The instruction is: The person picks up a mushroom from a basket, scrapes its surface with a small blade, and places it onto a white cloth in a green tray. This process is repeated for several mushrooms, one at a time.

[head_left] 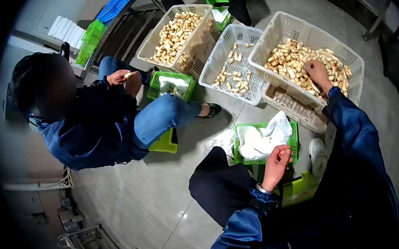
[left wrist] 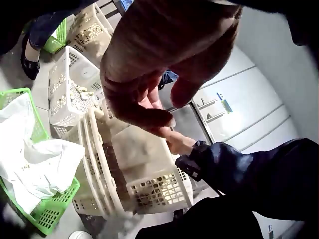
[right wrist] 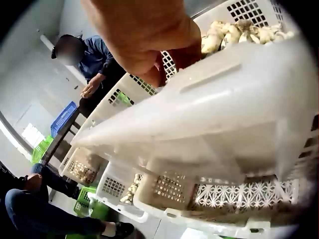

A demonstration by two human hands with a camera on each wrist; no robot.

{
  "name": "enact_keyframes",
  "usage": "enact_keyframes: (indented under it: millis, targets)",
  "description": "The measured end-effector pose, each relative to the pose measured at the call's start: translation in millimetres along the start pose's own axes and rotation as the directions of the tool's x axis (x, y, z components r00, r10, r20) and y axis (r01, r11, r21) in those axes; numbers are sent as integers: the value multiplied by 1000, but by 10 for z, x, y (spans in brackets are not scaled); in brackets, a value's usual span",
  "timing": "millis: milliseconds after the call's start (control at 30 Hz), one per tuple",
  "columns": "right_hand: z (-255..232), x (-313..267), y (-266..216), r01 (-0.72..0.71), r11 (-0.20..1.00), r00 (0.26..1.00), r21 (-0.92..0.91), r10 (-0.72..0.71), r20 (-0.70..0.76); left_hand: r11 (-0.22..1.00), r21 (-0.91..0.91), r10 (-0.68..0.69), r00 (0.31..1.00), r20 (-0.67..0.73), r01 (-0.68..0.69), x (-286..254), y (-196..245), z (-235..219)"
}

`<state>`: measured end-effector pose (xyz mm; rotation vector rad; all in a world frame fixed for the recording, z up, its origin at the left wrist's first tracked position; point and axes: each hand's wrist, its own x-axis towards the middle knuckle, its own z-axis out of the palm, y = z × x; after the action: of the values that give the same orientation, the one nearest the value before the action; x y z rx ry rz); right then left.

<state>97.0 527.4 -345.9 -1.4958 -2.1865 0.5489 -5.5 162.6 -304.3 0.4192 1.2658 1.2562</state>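
Green basket: cloth inside, likely catching bits. By it: left hand, loosely bent, empty. Beyond it: right hand at pale pieces; cannot tell if pinching.

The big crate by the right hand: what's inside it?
The big crate holds a heap of pale, brown-tinged pieces, with the right hand reaching in. The crate's bottom beneath the heap can't be seen.
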Motion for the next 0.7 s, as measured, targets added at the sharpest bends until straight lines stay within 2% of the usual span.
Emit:
enact_keyframes:
  millis: [100, 167, 233, 300, 333, 433, 467, 500, 567, 633, 700]
  targets:
    - [-109, -45, -312, -147, 987, 981, -69, 154, 118, 999, 0, -43, 999, -2, 43, -48, 82, 35]
    - [16, -1, -240, -132, 990, 989, -44, 134, 60, 1000, 4, -14, 1000, -7, 14, -28, 80, 50]
    - [32, 56, -226, -175, 982, 979, -64, 181, 92, 1000, 19, -23, 1000, -1, 23, -21, 74, 31]
    - [68, 103, -241, -281, 953, 955, -116, 290, 65, 998, 55, 1, 1000, -4, -1, -5, 31, 9]
    - [90, 128, -205, -274, 953, 957, -128, 283, 63, 997, 75, -4, 1000, -7, 4, -6, 27, -2]
    - [97, 119, -106, -266, 936, 964, 230, 252, 88, 997, 76, -20, 1000, -22, 21, -9, 23, -26]
    - [19, 71, -170, -284, 830, 959, 480, 240, 153, 995, 95, -14, 1000, -26, 17, 10, -2, -40]
    - [-81, -4, -274, -293, 660, 956, 692, 206, 208, 996, 92, -16, 1000, -18, 17, 3, 38, -28]
    - [-441, -285, -664, -412, 438, 911, 799, 177, 373, 998, 58, 10, 1000, -23, -8, 5, 39, -34]
    - [-682, -634, -967, -491, 309, 863, 815, 42, 504, 998, 38, 56, 998, -18, -56, 6, 111, -92]
    - [-753, -1007, -1101, -564, 256, 783, 785, -137, 607, 998, 7, 68, 997, -43, -67, -58, 269, -101]
